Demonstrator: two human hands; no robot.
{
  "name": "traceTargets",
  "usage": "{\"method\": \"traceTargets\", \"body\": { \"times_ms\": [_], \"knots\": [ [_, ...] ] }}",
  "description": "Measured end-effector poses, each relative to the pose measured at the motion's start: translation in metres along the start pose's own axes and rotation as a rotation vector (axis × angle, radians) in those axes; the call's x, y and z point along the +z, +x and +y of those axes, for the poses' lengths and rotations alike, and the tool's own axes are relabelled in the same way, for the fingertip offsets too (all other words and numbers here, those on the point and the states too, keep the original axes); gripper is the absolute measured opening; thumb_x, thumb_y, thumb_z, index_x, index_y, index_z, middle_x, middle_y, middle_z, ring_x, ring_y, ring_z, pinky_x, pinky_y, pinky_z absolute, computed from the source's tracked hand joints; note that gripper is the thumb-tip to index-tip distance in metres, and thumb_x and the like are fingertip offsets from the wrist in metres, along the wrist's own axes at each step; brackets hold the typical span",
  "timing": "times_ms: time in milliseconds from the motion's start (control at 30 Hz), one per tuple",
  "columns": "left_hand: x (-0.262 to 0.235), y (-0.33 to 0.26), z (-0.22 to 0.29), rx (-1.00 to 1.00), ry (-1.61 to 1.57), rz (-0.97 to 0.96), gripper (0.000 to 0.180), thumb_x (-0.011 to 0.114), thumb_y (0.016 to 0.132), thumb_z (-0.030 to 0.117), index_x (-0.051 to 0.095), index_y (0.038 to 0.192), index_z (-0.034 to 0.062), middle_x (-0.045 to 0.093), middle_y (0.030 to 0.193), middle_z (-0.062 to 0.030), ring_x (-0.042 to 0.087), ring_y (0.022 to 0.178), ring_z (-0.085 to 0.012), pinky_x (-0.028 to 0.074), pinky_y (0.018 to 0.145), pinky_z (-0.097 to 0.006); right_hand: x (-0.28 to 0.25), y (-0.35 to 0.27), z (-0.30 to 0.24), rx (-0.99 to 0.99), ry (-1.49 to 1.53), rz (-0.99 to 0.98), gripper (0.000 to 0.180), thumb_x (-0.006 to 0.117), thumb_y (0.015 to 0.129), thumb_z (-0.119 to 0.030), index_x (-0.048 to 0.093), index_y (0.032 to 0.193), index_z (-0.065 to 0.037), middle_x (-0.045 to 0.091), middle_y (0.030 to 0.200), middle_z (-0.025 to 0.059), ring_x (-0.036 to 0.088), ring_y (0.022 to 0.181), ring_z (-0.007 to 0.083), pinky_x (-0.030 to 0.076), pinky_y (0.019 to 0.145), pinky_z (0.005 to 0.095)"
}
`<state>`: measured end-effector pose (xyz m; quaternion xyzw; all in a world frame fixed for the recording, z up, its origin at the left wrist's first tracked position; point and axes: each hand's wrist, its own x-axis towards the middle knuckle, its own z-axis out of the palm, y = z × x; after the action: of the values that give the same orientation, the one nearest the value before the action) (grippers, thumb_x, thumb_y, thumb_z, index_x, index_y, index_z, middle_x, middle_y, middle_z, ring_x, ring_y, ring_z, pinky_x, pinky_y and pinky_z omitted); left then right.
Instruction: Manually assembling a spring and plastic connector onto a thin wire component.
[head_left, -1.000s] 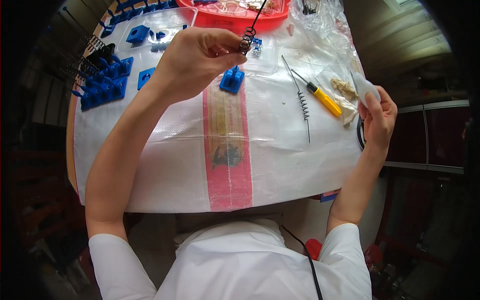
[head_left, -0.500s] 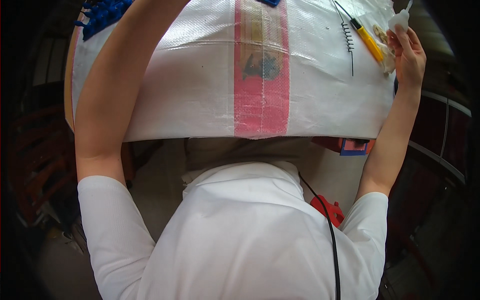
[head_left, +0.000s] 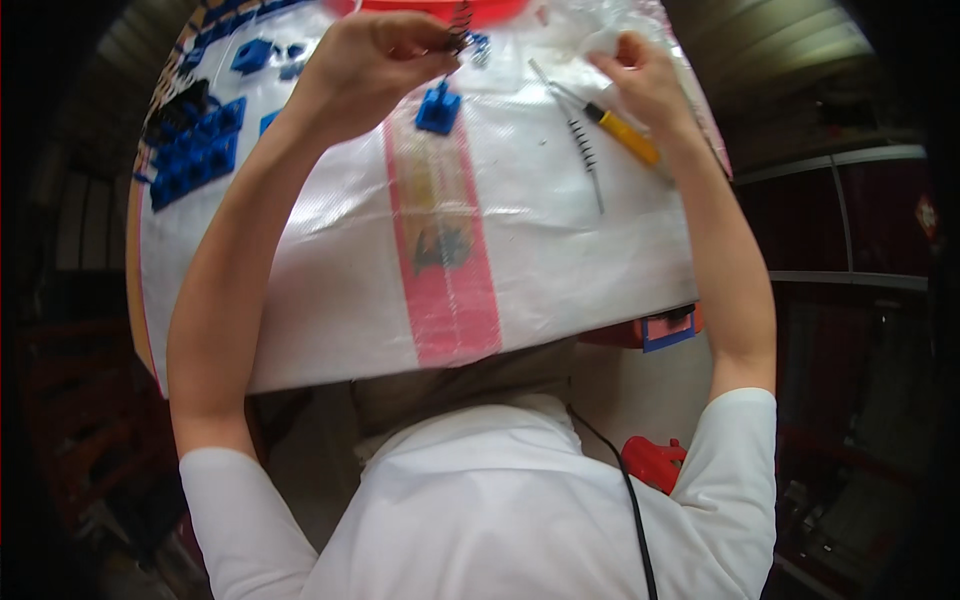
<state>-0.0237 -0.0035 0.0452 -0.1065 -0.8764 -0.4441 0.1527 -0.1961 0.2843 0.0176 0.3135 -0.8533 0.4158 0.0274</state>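
Note:
My left hand (head_left: 375,75) is closed in a pinch at the far middle of the table. A dark coiled wire (head_left: 461,18) stands up from its fingertips. Just below those fingertips is a blue square piece (head_left: 438,110) with a thin stem. My right hand (head_left: 645,80), at the far right, is closed around a small white squeeze bottle (head_left: 602,43), partly hidden by the fingers. Near that hand lie a yellow-handled tool (head_left: 628,137) with a black collar and thin shaft, and another coiled wire (head_left: 583,148) with straight ends.
White woven sheeting (head_left: 320,270) with a red stripe covers the table. Several blue parts (head_left: 195,155) stand in rows at the left, with a loose blue part (head_left: 251,56) behind. A red basin (head_left: 440,8) stands at the far edge. A black cable (head_left: 635,500) hangs over my shirt.
My right hand has moved inward with the white bottle. My left hand has come into view, pinching the coiled wire. The view now takes in more of the table's far side.

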Motion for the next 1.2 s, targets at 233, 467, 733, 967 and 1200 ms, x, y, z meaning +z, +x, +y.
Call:
{"method": "traceTargets", "body": {
  "times_ms": [233, 467, 733, 967, 1200],
  "knots": [
    [0.0, -0.002, -0.004, 0.015, -0.146, 0.026, 0.018, 0.07, 0.089, 0.011, 0.072, 0.106, 0.0059, 0.073, 0.091, -0.0039, 0.067, 0.082, -0.0105, 0.055, 0.077, -0.025, 0.003, 0.001, -0.017, 0.098, -0.16, 0.066, 0.03, 0.074, 0.08, -0.026, 0.067, 0.093, 0.0, 0.068, 0.081, 0.0082, 0.065, 0.074, 0.0168, 0.051, 0.069, 0.031],
    [-0.001, -0.002, 0.002, 0.008, -0.137, 0.029, 0.019, 0.07, 0.088, 0.009, 0.072, 0.107, 0.0053, 0.073, 0.091, -0.0037, 0.067, 0.082, -0.0098, 0.055, 0.076, -0.024, 0.011, 0.003, -0.01, 0.065, -0.252, -0.004, 0.033, 0.073, 0.077, -0.029, 0.065, 0.088, 0.0, 0.069, 0.081, 0.0147, 0.067, 0.076, 0.028, 0.052, 0.073, 0.0358],
    [-0.001, -0.004, 0.001, -0.013, -0.116, 0.017, 0.018, 0.071, 0.087, 0.008, 0.073, 0.106, 0.0053, 0.072, 0.089, -0.0035, 0.067, 0.082, -0.0092, 0.055, 0.076, -0.024, 0.013, 0.005, -0.016, 0.038, -0.357, 0.018, 0.037, 0.073, 0.077, -0.029, 0.065, 0.094, 0.002, 0.069, 0.088, 0.0166, 0.068, 0.083, 0.0284, 0.053, 0.077, 0.0356],
    [0.0, -0.003, 0.005, -0.009, -0.135, -0.001, 0.019, 0.071, 0.087, 0.007, 0.072, 0.106, 0.0052, 0.073, 0.09, -0.0036, 0.067, 0.082, -0.0096, 0.055, 0.076, -0.024, -0.018, -0.027, -0.034, -0.245, -0.424, 0.353, 0.023, 0.072, 0.083, -0.016, 0.068, 0.101, -0.002, 0.07, 0.09, 0.0103, 0.065, 0.081, 0.0176, 0.052, 0.074, 0.0312],
    [0.002, -0.005, 0.005, -0.041, -0.134, -0.002, 0.019, 0.071, 0.087, 0.007, 0.073, 0.106, 0.0051, 0.073, 0.091, -0.0038, 0.067, 0.083, -0.0108, 0.055, 0.077, -0.024, -0.012, -0.046, -0.044, -0.913, -0.708, -0.174, 0.021, 0.065, 0.075, -0.003, 0.065, 0.094, -0.009, 0.06, 0.089, 0.0024, 0.059, 0.087, 0.0183, 0.049, 0.08, 0.0313]
  ]
}}
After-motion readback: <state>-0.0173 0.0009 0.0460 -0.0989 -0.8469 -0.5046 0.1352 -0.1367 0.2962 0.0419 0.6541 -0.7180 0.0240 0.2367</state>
